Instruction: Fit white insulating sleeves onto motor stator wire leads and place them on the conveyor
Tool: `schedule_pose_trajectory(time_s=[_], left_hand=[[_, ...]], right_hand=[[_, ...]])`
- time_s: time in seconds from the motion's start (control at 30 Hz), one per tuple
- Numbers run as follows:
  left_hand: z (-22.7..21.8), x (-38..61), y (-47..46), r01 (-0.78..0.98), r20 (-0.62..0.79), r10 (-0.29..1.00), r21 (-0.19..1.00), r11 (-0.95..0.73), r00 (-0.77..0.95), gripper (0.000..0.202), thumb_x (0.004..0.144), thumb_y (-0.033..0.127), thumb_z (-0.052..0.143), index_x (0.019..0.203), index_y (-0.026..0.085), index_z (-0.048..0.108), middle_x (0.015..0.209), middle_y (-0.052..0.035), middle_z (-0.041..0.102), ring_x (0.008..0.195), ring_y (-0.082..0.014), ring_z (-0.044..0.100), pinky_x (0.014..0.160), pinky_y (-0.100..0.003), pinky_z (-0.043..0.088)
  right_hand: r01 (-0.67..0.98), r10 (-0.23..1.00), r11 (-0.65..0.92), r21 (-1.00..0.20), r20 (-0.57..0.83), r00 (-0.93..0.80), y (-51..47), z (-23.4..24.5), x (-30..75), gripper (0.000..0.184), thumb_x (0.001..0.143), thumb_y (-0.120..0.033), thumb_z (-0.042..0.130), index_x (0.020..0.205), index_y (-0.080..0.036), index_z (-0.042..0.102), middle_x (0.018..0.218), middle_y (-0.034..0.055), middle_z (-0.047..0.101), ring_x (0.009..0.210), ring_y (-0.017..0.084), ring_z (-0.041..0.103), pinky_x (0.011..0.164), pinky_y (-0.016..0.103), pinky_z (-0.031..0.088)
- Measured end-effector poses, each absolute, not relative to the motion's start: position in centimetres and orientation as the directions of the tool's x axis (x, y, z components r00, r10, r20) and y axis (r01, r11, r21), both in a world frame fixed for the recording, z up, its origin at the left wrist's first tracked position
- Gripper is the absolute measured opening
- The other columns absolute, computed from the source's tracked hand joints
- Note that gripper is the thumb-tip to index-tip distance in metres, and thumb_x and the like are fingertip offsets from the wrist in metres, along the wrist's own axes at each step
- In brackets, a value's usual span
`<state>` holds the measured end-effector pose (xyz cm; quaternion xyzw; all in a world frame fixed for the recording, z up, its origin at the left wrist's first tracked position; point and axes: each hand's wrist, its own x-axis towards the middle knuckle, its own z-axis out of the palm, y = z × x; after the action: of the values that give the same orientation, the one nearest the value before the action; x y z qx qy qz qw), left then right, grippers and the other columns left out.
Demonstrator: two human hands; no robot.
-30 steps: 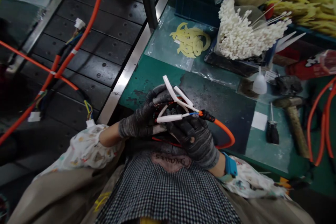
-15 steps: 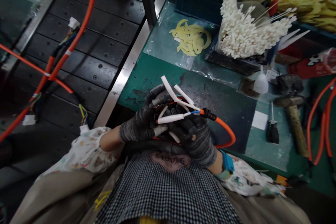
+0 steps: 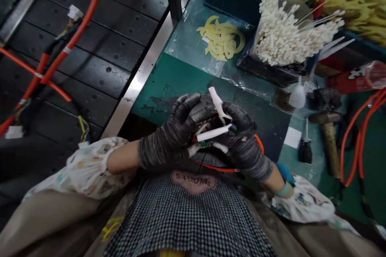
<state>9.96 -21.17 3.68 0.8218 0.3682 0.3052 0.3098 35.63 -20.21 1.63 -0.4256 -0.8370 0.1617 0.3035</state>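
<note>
Close in front of my apron, both grey-gloved hands work at a small dark part with wires, mostly hidden by my fingers. My left hand curls round its left side, forefinger and thumb reaching over it. My right hand closes round the end of an orange cable, whose loop shows beside the wrist and below the hands. Between the hands, two white sleeves sit on the wires, one pointing up, one lying nearly level. A bit of green, perhaps a circuit board, shows beneath the lower sleeve.
A green-topped bench holds yellow curved pieces, a box of white cotton-tipped sticks, a hammer and a screwdriver. More orange cables hang at right. On the left, orange cables with white connectors lie over dark conveyor slats.
My right hand has moved up and right and now covers the cable end and its black collar. The white sleeves have shifted right with the part. The view has moved slightly.
</note>
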Motion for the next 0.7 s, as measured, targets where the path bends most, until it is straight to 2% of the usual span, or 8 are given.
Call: schedule_pose_trajectory(time_s=[0.13, 0.2, 0.3, 0.33, 0.4, 0.47, 0.53, 0.7], left_hand=[[3.5, 9.7, -21.2, 0.423, 0.313, 0.768, 0.689, -0.589, 0.559, 0.092, 0.099, 0.028, 0.067, 0.180, 0.023, 0.024, 0.179, -0.0216, 0.039, 0.173, -0.0477, 0.029, 0.141, -0.077, 0.026], [3.5, 9.6, -21.1, 0.428, 0.328, 0.759, 0.669, -0.607, 0.563, 0.091, 0.097, 0.026, 0.066, 0.178, 0.020, 0.026, 0.178, -0.0230, 0.040, 0.173, -0.0473, 0.029, 0.142, -0.077, 0.024], [2.7, 9.9, -21.6, 0.410, 0.379, 0.765, 0.675, -0.613, 0.521, 0.087, 0.096, 0.022, 0.065, 0.176, 0.022, 0.031, 0.176, -0.0206, 0.042, 0.172, -0.0435, 0.032, 0.143, -0.073, 0.024], [2.1, 10.2, -22.0, 0.398, 0.403, 0.786, 0.698, -0.595, 0.468, 0.085, 0.098, 0.025, 0.066, 0.176, 0.025, 0.033, 0.177, -0.0195, 0.041, 0.172, -0.0423, 0.033, 0.143, -0.072, 0.027], [0.3, 11.0, -23.0, 0.367, 0.443, 0.839, 0.759, -0.538, 0.315, 0.083, 0.102, 0.044, 0.071, 0.175, 0.029, 0.034, 0.179, -0.0177, 0.037, 0.172, -0.0426, 0.033, 0.142, -0.070, 0.033], [-1.6, 12.1, -24.1, 0.376, 0.452, 0.880, 0.798, -0.471, 0.144, 0.089, 0.103, 0.066, 0.069, 0.176, 0.032, 0.030, 0.184, -0.0156, 0.027, 0.174, -0.0452, 0.028, 0.139, -0.072, 0.038], [-3.0, 13.2, -24.7, 0.437, 0.450, 0.891, 0.793, -0.425, 0.049, 0.094, 0.102, 0.077, 0.064, 0.176, 0.036, 0.023, 0.188, -0.0125, 0.018, 0.175, -0.0475, 0.021, 0.137, -0.074, 0.039], [-2.3, 14.8, -24.2, 0.495, 0.395, 0.912, 0.775, -0.394, 0.107, 0.089, 0.103, 0.068, 0.068, 0.175, 0.039, 0.025, 0.187, -0.0119, 0.021, 0.175, -0.0456, 0.026, 0.138, -0.071, 0.039]], right_hand=[[0.612, 0.804, 0.594, -0.522, 0.374, -0.462, -20.5, 1.6, 36.0, 0.079, 0.107, -0.057, 0.067, 0.174, -0.027, 0.037, 0.154, 0.0166, 0.066, 0.138, 0.038, 0.066, 0.115, 0.061, 0.060], [0.641, 0.830, 0.558, -0.527, 0.348, -0.436, -20.9, 1.8, 35.9, 0.082, 0.104, -0.058, 0.070, 0.173, -0.029, 0.036, 0.154, 0.0166, 0.065, 0.139, 0.039, 0.066, 0.114, 0.063, 0.060], [0.683, 0.849, 0.527, -0.506, 0.355, -0.392, -21.5, 1.6, 35.5, 0.076, 0.107, -0.053, 0.069, 0.172, -0.029, 0.039, 0.151, 0.0165, 0.067, 0.133, 0.038, 0.068, 0.110, 0.061, 0.062], [0.699, 0.845, 0.529, -0.482, 0.371, -0.384, -21.8, 1.5, 35.4, 0.072, 0.108, -0.050, 0.068, 0.171, -0.029, 0.041, 0.149, 0.0167, 0.068, 0.132, 0.038, 0.068, 0.110, 0.061, 0.061], [0.727, 0.828, 0.547, -0.416, 0.401, -0.393, -22.4, 1.1, 35.1, 0.061, 0.109, -0.044, 0.070, 0.165, -0.028, 0.053, 0.151, 0.0169, 0.067, 0.135, 0.038, 0.066, 0.114, 0.063, 0.059], [0.735, 0.804, 0.575, -0.359, 0.414, -0.428, -23.0, 0.8, 35.0, 0.048, 0.106, -0.039, 0.074, 0.153, -0.032, 0.066, 0.159, 0.0156, 0.063, 0.144, 0.041, 0.060, 0.120, 0.067, 0.054], [0.734, 0.792, 0.585, -0.346, 0.439, -0.424, -23.4, 0.7, 35.2, 0.039, 0.104, -0.035, 0.077, 0.142, -0.034, 0.073, 0.164, 0.0135, 0.060, 0.148, 0.042, 0.058, 0.120, 0.070, 0.054], [0.688, 0.820, 0.567, -0.453, 0.390, -0.419, -22.8, 1.1, 37.8, 0.051, 0.108, -0.026, 0.069, 0.158, -0.035, 0.064, 0.168, 0.0128, 0.059, 0.148, 0.037, 0.066, 0.113, 0.061, 0.066]])
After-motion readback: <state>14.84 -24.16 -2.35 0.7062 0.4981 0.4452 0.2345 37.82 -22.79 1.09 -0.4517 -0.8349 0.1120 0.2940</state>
